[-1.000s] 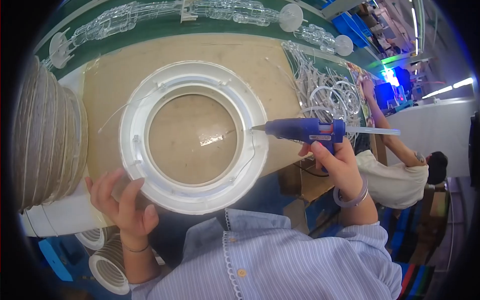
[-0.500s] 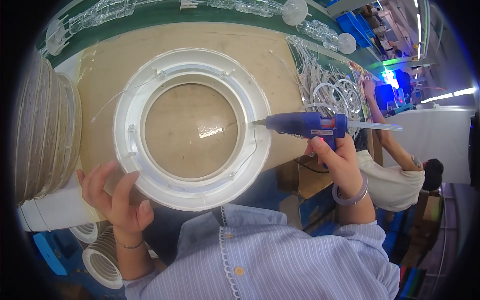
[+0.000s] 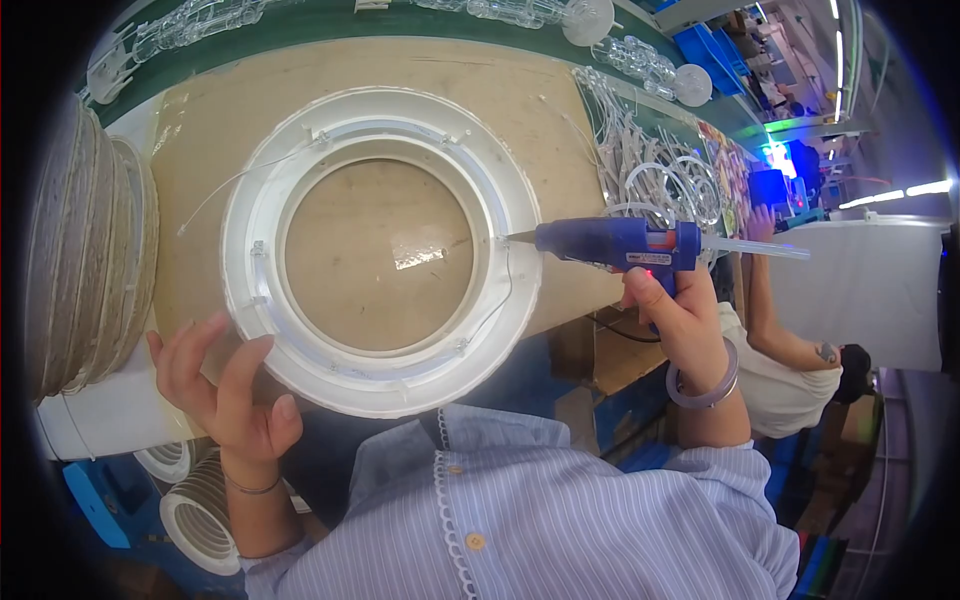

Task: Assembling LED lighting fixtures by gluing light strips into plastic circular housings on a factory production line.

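A blue hot glue gun (image 3: 610, 243) is gripped in my right hand (image 3: 683, 325), with a clear glue stick (image 3: 755, 247) jutting from its back. Its metal tip is over the right inner rim of a white ring-shaped frame (image 3: 262, 205), near a thin wire; I cannot tell whether it touches. Small clips and a pale strip run round the ring's channel, and a loose white wire (image 3: 208, 200) trails off its upper left. My left hand (image 3: 228, 390) is by the ring's lower left edge, fingers apart and curved, holding nothing.
Stacked round shades (image 3: 85, 260) stand at left. White cables and loops (image 3: 650, 160) lie to the right of the tan board (image 3: 400, 55). Clear plastic columns (image 3: 500, 10) lie along the far green surface. Ribbed white rings (image 3: 200, 520) sit below left. Another person (image 3: 790, 370) works at right.
The view has shifted slightly, so the ring sits a little higher and further left. The glue gun's tip stays at the same part of the ring. The other person's arm has moved.
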Demonstrator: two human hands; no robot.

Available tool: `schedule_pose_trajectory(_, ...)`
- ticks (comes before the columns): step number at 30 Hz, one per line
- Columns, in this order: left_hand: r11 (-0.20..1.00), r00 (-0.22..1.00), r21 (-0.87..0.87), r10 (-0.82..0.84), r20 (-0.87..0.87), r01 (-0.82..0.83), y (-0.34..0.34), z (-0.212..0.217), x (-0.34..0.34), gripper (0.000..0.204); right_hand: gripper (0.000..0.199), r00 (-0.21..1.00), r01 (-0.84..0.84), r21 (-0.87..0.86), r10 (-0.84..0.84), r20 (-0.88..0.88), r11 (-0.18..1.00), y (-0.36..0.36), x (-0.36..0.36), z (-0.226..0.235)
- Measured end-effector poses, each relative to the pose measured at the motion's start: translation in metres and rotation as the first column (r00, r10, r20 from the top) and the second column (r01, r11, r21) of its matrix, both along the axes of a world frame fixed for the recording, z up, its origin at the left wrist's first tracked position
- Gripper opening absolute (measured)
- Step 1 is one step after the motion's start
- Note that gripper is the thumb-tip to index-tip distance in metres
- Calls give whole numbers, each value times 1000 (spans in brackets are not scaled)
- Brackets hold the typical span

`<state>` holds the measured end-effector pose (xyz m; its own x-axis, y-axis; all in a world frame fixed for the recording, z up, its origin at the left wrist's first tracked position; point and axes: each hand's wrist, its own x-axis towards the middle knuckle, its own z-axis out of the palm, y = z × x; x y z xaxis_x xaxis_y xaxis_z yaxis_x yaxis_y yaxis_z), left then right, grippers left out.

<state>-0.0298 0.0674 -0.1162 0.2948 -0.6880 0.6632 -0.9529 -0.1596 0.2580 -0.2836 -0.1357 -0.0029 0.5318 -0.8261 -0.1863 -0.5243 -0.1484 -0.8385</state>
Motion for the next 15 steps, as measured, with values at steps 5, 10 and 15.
schedule_pose_trajectory(5,1000,1000,5,-2,-2,2,0,-1,0,41,21,1000,12,-25,-13,-21,1000,1,-2,2)
schedule_pose_trajectory(10,1000,1000,12,-4,1,4,0,-1,1,41,22,998,20,-43,-22,-55,999,2,-1,5)
schedule_pose_trajectory(15,1000,1000,5,0,6,0,1,-1,1,42,23,999,-11,-79,7,-50,997,1,0,3)
